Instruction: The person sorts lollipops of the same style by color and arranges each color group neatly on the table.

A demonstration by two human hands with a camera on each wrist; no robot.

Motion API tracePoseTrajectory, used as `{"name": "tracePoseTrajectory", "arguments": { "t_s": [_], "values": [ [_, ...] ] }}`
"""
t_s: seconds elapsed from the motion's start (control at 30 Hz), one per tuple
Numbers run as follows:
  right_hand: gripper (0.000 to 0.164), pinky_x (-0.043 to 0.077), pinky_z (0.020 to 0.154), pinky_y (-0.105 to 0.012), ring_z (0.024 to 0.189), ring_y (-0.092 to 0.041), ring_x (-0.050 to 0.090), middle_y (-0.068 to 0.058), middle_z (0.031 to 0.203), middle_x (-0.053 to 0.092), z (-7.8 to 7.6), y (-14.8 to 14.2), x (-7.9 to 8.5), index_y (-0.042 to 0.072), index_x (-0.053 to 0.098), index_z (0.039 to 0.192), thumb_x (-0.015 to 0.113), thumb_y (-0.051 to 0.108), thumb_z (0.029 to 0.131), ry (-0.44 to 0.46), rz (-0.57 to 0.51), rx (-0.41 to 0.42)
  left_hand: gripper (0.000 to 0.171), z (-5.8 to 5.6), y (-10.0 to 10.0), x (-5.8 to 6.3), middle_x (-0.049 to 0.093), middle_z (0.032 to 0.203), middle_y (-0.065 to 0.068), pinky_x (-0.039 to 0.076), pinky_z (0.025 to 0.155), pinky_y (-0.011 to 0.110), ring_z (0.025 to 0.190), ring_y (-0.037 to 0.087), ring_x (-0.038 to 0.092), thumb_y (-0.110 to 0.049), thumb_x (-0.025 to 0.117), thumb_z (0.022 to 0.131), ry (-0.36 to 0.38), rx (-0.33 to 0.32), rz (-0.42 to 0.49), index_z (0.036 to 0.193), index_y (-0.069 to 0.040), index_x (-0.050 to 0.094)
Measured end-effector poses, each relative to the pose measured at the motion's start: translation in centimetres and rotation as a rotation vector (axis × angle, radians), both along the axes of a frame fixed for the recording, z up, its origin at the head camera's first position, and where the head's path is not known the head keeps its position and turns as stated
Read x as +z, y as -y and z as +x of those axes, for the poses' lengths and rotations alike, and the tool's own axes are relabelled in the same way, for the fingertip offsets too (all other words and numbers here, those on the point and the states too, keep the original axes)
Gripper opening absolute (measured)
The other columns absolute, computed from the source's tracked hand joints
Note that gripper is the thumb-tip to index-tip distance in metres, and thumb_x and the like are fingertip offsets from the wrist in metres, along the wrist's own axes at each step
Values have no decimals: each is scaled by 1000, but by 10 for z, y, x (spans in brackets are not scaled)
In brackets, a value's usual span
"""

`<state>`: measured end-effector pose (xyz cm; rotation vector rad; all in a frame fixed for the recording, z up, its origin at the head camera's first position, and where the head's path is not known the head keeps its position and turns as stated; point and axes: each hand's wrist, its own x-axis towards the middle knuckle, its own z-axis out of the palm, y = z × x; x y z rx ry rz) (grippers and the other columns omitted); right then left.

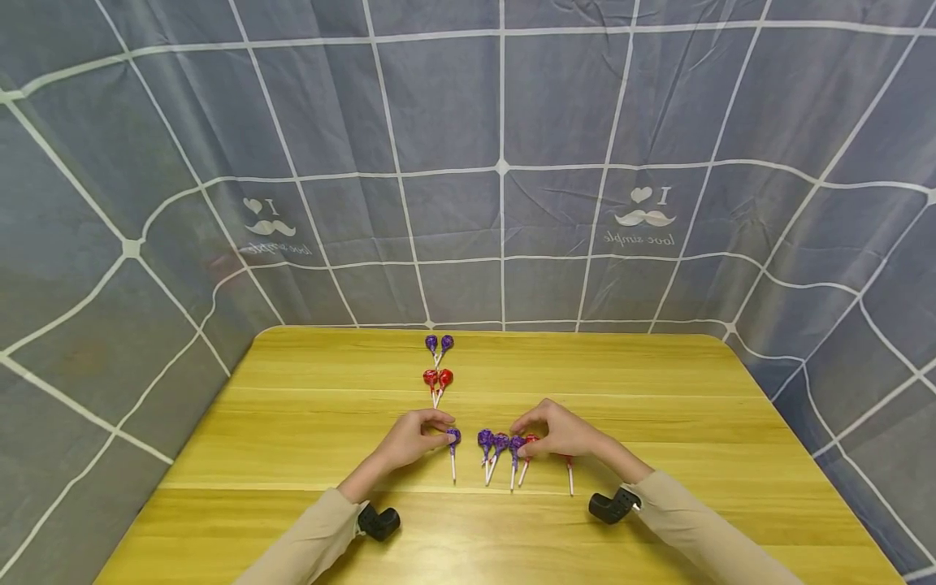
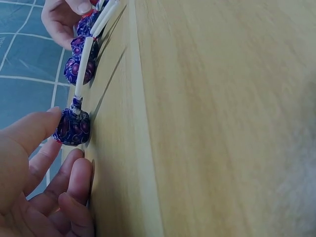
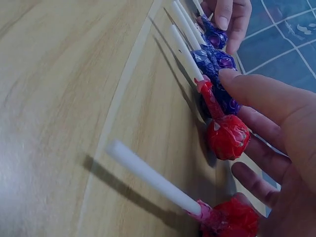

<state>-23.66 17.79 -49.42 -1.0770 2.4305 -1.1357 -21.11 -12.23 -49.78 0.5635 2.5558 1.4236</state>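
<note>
My left hand (image 1: pixel 412 443) pinches the wrapped head of a purple lollipop (image 2: pixel 73 127) between thumb and forefinger, its white stick pointing toward me. With thumb and fingers, my right hand (image 1: pixel 563 431) pinches the head of another purple lollipop (image 1: pixel 517 446). Two more purple lollipops, one at the left (image 1: pixel 485 439) and one at the right (image 1: pixel 500 443), lie between the hands. A red lollipop (image 3: pixel 228 137) sits right beside the one in my right hand. Under the right palm is a second red lollipop (image 3: pixel 229 218), its head mostly hidden in the head view.
Farther back on the wooden table (image 1: pixel 329 406), two purple lollipops (image 1: pixel 439 344) lie with sticks crossing. Just nearer are two red lollipops (image 1: pixel 439 379), heads together. A grey curtain (image 1: pixel 453 211) with white lines stands around the table's back and sides.
</note>
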Motion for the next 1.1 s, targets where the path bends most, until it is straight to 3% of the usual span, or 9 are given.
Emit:
{"name": "tracePoseTrajectory", "arguments": {
  "t_s": [0.47, 0.83, 1.1],
  "values": [
    [36, 53, 88, -31, 98, -20, 67, -9, 106, 73, -5, 9, -5, 1, 69, 113, 73, 24, 86, -6, -26, 18, 26, -3, -3, -2, 71, 96, 5, 45, 68, 20, 85, 15, 61, -19, 70, 87, -29, 22, -64, 109, -5, 70],
    [32, 49, 75, -21, 85, -5, 62, -5, 102, 74, -3, 19, -2, 5, 71, 109, 76, 24, 83, -59, 0, 15, 25, -1, -4, -2, 70, 92, 5, 44, 64, 20, 75, 10, 57, -18, 72, 86, -32, 35, -51, 107, -4, 70],
    [28, 52, 86, -24, 96, -12, 68, -4, 102, 74, -1, 22, -4, 7, 73, 106, 75, 23, 83, -35, 19, -17, 24, 3, -3, -1, 70, 90, 3, 43, 62, 20, 72, 10, 55, -20, 72, 86, -26, 49, -61, 105, -5, 71]
  ]
}}
